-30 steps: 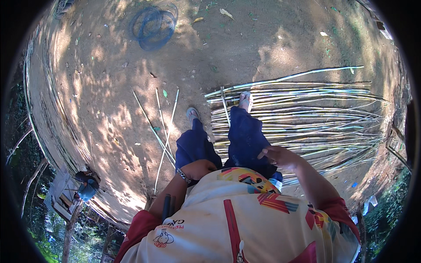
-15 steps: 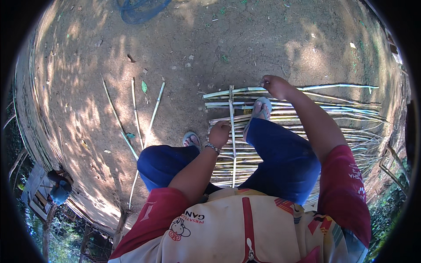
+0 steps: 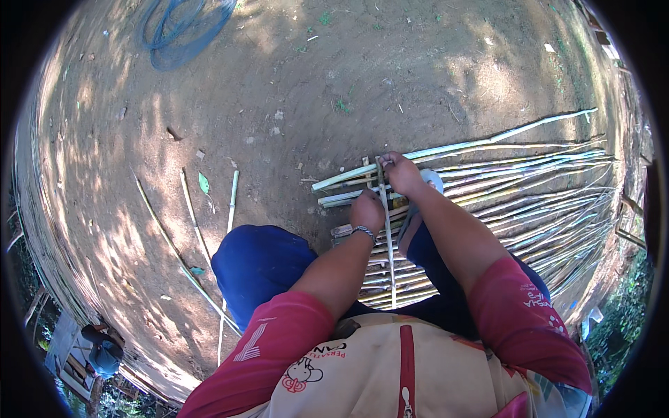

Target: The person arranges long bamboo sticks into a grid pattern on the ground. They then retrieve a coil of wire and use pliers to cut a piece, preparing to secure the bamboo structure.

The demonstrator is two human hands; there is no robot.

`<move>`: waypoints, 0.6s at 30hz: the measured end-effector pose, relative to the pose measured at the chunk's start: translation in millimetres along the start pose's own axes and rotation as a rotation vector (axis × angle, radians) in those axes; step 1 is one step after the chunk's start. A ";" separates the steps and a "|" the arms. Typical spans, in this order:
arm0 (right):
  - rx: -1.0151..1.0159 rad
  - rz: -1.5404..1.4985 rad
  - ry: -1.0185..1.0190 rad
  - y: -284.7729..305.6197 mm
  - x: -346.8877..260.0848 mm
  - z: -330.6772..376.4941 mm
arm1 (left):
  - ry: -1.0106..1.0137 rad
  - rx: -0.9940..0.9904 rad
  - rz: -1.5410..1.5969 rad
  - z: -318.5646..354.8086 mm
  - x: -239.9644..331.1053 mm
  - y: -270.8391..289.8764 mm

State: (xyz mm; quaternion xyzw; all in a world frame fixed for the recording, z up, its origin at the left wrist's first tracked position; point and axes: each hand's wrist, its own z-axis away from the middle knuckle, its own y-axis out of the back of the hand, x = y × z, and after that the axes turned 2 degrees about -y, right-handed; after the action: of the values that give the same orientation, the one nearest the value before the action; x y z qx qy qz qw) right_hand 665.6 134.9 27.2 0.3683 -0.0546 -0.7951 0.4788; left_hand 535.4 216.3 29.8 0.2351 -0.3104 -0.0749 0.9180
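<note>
Many slender peeled sticks [image 3: 481,184] lie side by side on the ground, with a thin cross stick [image 3: 390,261] running over them near their left ends. My left hand [image 3: 368,211] is closed low beside the cross stick, above the cut ends; what its fingers hold is hidden. Close by, my right hand [image 3: 401,174] has its fingers pinched together at the far end of the cross stick, by the outermost pale stick [image 3: 509,132]. Whatever is in that pinch is too small to make out.
Several separate sticks [image 3: 188,209] lie left of my knee. A bundle of dark blue netting [image 3: 185,31] rests on the soil at the far left. My sandalled foot [image 3: 432,180] is among the sticks. Another person [image 3: 104,355] is at the lower left.
I have leaned forward. My right hand has come left and down to the cross stick's far end, and my left hand has moved up beside it. The outermost stick now angles upward at its right end.
</note>
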 end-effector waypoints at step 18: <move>0.038 0.294 -0.011 -25.6 -21.1 -5.4 | -0.083 0.003 -0.014 -14.9 -26.4 11.9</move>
State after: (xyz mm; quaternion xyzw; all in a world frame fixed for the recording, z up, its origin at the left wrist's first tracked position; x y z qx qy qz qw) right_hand 656.3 167.0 23.3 0.3608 -0.1255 -0.7173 0.5828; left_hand 523.3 240.1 11.0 0.2352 -0.3466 -0.0907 0.9035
